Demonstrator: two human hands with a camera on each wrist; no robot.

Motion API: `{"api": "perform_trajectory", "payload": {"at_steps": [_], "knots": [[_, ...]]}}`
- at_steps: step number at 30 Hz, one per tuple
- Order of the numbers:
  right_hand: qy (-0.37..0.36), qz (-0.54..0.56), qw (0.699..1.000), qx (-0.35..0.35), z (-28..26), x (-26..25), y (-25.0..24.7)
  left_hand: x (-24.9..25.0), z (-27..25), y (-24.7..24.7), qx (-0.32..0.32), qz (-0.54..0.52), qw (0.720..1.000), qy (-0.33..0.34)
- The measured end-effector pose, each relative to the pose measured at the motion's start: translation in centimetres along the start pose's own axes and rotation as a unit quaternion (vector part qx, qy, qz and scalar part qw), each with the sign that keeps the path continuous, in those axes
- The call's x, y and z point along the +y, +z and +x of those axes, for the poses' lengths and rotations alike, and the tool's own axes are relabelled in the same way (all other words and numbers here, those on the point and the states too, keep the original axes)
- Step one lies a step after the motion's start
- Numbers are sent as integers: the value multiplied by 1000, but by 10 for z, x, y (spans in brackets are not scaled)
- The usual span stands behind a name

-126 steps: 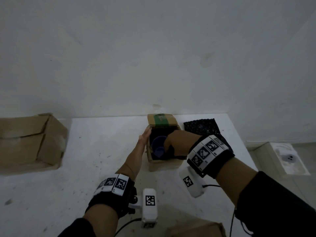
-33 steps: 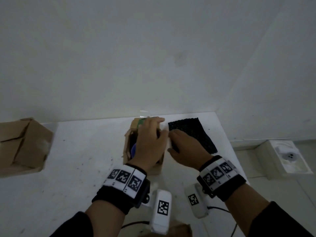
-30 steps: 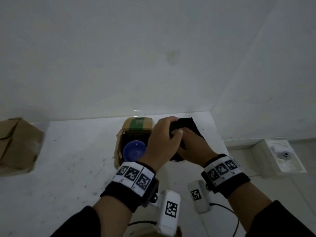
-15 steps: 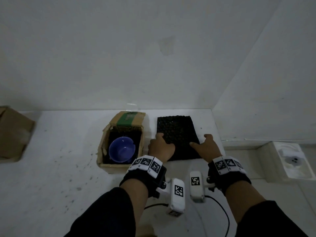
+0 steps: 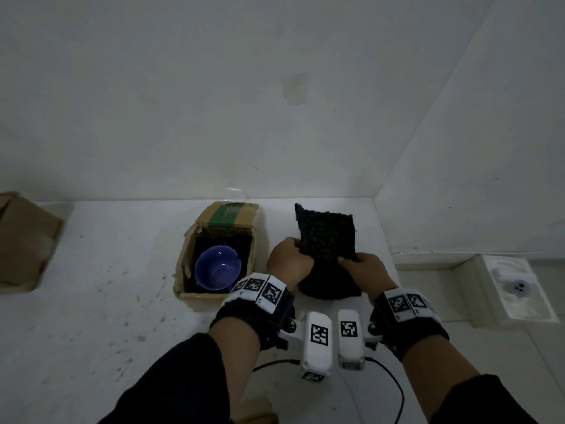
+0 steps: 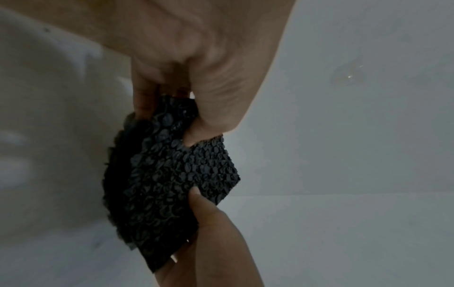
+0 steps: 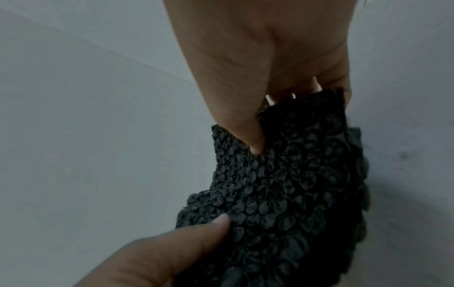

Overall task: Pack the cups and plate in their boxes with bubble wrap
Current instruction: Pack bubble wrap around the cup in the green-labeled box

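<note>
Both grips are pinching a black bubble wrap sheet [image 5: 326,237]: the left hand [image 5: 289,262] and right hand [image 5: 362,269] are clamping its near corners, raising it off the worktop [image 5: 107,270]. Just to their left, nearer the left hand, a glossy blue cup [image 5: 217,268] is sitting upright in the open, wrap-lined cardboard box [image 5: 227,214]. Pebbly and limp, the sheet is sagging between the thumbs.

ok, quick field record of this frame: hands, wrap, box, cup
left hand: pinches the left edge of the bubble wrap
right hand: pinches its right edge
bubble wrap: black, top sheet lifted off more wrap on the table
box: open, left of the wrap
cup: blue, upright inside the box, uncovered
</note>
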State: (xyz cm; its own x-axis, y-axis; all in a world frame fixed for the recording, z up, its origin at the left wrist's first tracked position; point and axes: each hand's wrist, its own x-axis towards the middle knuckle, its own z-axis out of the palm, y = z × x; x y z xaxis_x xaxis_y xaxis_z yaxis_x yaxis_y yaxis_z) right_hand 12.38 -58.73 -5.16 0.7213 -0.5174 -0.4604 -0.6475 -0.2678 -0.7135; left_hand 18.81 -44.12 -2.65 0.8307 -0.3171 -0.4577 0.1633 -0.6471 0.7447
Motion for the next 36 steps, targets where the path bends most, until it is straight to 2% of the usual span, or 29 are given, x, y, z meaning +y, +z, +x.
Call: {"api": "perform_trajectory", "payload": {"at_steps": [4,8,12,15,20,23,26,30,32,34,35,36], "knots": [[-37,53,998,19,-19,-27,-10,16,-13,-29,16,-42,997,56],[-81,115,990,13,-42,-62,-8,22,-29,-69,74,-94,989,87],[-113,155,981,-10,-60,-89,15,6,-49,-116,142,-140,974,105],[-119,158,980,-36,-71,-103,42,-19,-58,-148,167,-144,972,85],[-122,118,983,-62,-85,-111,80,-70,-65,-176,157,-136,977,37],[-133,54,989,-34,-88,-109,94,-92,-64,-180,137,-115,983,29],[-127,-15,992,0,-86,-103,101,-107,-60,-175,123,-81,988,44],[-101,-69,992,28,-86,-95,104,-117,-51,-168,142,-3,987,81],[-160,-155,969,106,-93,-99,104,-120,-46,-167,145,2,985,92],[-306,-230,903,196,-101,-110,108,-121,-46,-168,137,-15,985,103],[-386,-244,867,196,-104,-116,112,-121,-46,-169,127,-35,985,111],[-448,-267,837,165,-104,-122,119,-121,-47,-170,113,-62,984,123]]}}
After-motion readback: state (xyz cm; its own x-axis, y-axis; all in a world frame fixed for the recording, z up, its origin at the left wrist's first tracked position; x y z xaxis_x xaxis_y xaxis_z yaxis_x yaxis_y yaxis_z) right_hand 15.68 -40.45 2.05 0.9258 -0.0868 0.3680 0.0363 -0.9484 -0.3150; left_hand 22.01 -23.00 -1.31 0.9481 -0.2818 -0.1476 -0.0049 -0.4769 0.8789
